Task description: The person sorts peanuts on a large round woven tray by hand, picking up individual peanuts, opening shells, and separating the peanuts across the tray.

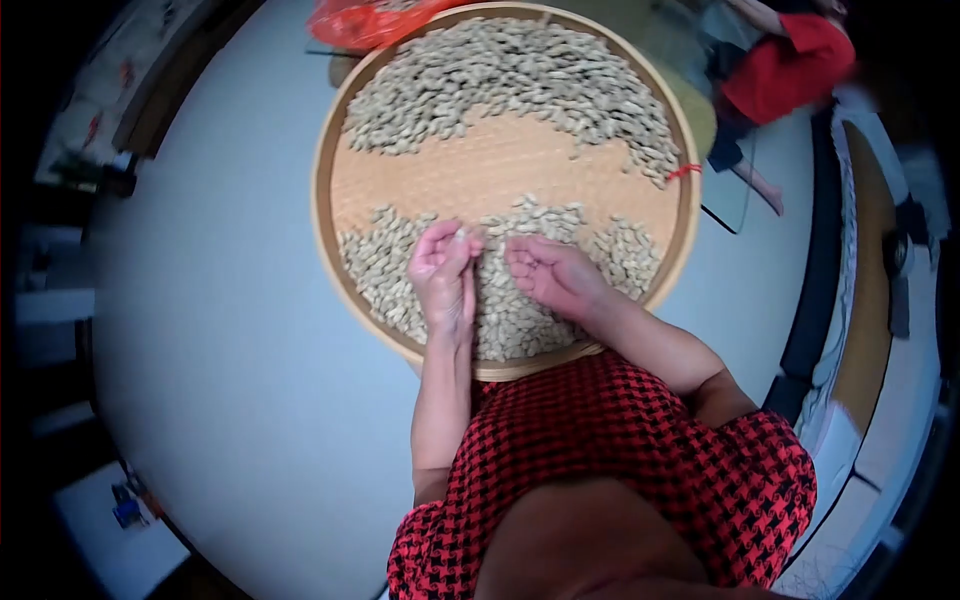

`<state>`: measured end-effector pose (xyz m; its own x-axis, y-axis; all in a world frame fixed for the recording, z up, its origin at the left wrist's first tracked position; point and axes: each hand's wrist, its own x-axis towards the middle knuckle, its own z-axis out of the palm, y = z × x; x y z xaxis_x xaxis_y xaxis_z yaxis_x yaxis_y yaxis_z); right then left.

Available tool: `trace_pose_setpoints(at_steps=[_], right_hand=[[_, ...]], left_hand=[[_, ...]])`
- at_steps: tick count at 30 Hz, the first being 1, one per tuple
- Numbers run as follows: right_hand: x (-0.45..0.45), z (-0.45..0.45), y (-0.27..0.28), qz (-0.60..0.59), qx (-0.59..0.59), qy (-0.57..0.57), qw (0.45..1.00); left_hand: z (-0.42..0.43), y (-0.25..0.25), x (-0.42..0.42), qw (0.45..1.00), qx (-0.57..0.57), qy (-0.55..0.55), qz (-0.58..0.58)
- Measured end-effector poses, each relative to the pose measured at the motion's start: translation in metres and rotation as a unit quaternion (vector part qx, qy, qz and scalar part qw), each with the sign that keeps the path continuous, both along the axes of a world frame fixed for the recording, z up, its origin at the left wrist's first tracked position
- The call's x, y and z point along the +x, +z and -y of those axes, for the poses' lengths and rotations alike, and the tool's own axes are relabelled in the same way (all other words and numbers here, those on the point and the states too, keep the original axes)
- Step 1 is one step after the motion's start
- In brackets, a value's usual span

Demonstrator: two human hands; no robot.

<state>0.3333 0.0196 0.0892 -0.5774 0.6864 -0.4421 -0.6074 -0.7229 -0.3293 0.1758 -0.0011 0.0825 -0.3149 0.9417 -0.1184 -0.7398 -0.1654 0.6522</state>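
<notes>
A round, shallow woven bamboo tray [480, 170] lies in front of me. Two heaps of small pale pods that look like unshelled peanuts cover much of it: a far heap [520, 70] along the back rim and a near heap [515, 325] by my body. Above the near heap, my left hand [442, 265] is closed, palm turned up, with a small pale pod [462, 234] at its fingertips. A little to the right, my right hand [548, 272] is curled over the same heap. Whatever its fingers hold is hidden. The two hands are apart.
A red plastic bag [365, 22] sits against the tray's back left rim. A red tie [684, 171] marks the right rim. Beyond, at the upper right, is another person in a red top [790, 70]. A sofa [860, 290] runs along the right side.
</notes>
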Motion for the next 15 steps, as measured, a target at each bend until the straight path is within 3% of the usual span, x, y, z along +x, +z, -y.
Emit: trace_pose_setpoints(at_steps=[2, 4, 6, 8, 10, 11, 12, 13, 15], right_hand=[[0.01, 0.0, 0.01, 0.042, 0.007, -0.009, 0.999], [0.028, -0.013, 0.019, 0.094, 0.113, -0.028, 0.989], [0.058, -0.037, 0.041, 0.237, 0.182, -0.11, 0.948], [0.105, -0.068, 0.055, 0.307, 0.265, -0.23, 0.884], [0.16, -0.096, 0.063, 0.437, 0.309, -0.318, 0.783], [0.186, -0.108, 0.06, 0.495, 0.301, -0.331, 0.745], [0.212, -0.118, 0.053, 0.55, 0.291, -0.343, 0.703], [0.243, -0.131, 0.036, 0.552, 0.288, -0.347, 0.701], [0.291, -0.155, -0.002, 0.725, 0.284, -0.106, 0.618]], left_hand=[[0.001, 0.0, -0.001, 0.999, -0.009, -0.001, -0.036], [0.002, 0.002, -0.003, 0.997, -0.016, 0.009, -0.073], [0.003, 0.007, -0.004, 0.98, -0.08, 0.035, -0.177], [0.003, 0.004, -0.008, 0.967, -0.097, 0.04, -0.232], [0.002, -0.004, -0.011, 0.923, -0.091, 0.052, -0.37], [0.001, -0.013, -0.016, 0.89, -0.089, 0.061, -0.442], [0.001, -0.012, -0.014, 0.891, -0.086, 0.056, -0.442], [0.001, -0.008, -0.012, 0.865, -0.081, 0.062, -0.492], [0.0, -0.007, -0.008, 0.812, -0.058, 0.076, -0.576]])
